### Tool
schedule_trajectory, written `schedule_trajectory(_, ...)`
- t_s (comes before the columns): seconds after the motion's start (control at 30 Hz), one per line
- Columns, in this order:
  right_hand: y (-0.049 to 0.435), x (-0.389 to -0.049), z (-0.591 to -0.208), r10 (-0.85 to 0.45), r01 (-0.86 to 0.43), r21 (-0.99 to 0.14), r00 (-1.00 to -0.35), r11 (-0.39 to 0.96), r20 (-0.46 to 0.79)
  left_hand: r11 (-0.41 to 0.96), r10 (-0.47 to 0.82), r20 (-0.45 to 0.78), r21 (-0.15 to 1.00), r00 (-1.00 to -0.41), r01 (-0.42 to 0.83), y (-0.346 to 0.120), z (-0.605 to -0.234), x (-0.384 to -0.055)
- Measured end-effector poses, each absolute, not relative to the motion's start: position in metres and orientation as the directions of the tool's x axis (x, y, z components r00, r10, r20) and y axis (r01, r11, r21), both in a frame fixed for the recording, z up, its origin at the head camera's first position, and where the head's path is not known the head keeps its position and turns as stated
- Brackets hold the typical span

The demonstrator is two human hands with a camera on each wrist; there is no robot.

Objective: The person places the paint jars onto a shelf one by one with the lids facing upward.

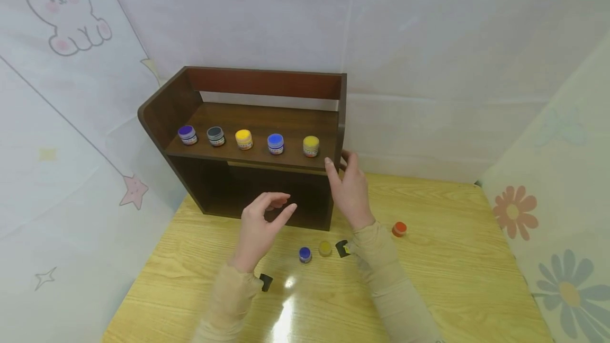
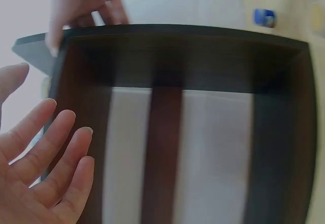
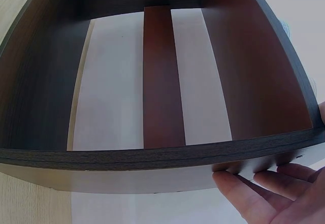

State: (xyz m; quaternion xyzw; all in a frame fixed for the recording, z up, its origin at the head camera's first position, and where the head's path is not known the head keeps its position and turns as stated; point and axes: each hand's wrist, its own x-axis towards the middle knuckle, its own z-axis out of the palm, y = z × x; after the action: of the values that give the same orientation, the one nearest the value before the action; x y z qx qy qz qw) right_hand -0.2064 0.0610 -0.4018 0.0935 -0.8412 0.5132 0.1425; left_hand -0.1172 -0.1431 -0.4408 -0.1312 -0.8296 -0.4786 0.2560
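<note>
A dark brown wooden shelf (image 1: 267, 113) stands on the table against the back wall. My right hand (image 1: 351, 190) holds its right side panel near the upper board, thumb at the front edge. In the right wrist view the fingers (image 3: 242, 196) press against the panel's outer face. My left hand (image 1: 259, 226) hovers before the lower compartment, fingers loosely bent and holding nothing. Along the upper board stand several small paint jars in a row: purple (image 1: 188, 135), black (image 1: 216, 136), orange-yellow (image 1: 244, 140), blue (image 1: 275, 144) and yellow (image 1: 311, 146).
On the wooden table (image 1: 448, 279), a dark blue jar (image 1: 305, 254) and a yellow jar (image 1: 325, 249) sit in front of the shelf. A red jar (image 1: 399, 229) is to the right of my right forearm. Printed cloth (image 1: 476, 68) hangs behind and at both sides.
</note>
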Motion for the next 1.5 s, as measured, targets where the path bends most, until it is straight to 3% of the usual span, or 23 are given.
schedule_trajectory(0.3,0.061,-0.205,-0.401,-0.009,-0.310,-0.830,-0.939,0.464,0.345,0.527,-0.037,0.449,0.768,-0.893,0.364,-0.141,-0.475,-0.113)
schedule_trajectory(0.57,0.062,-0.206,-0.402,-0.002,-0.314,-0.832,-0.936,0.458,0.352,0.574,0.000,0.283,0.785,-0.959,0.232,-0.135,-0.499,-0.111)
schedule_trajectory(1.27,0.063,-0.204,-0.402,-0.010,-0.307,-0.833,-0.940,0.459,0.341,0.698,0.096,0.053,0.708,-0.994,0.105,-0.114,-0.550,-0.104)
schedule_trajectory(1.5,0.062,-0.205,-0.401,-0.004,-0.305,-0.837,-0.940,0.455,0.340,0.729,0.122,0.070,0.671,-0.990,0.137,-0.110,-0.565,-0.106)
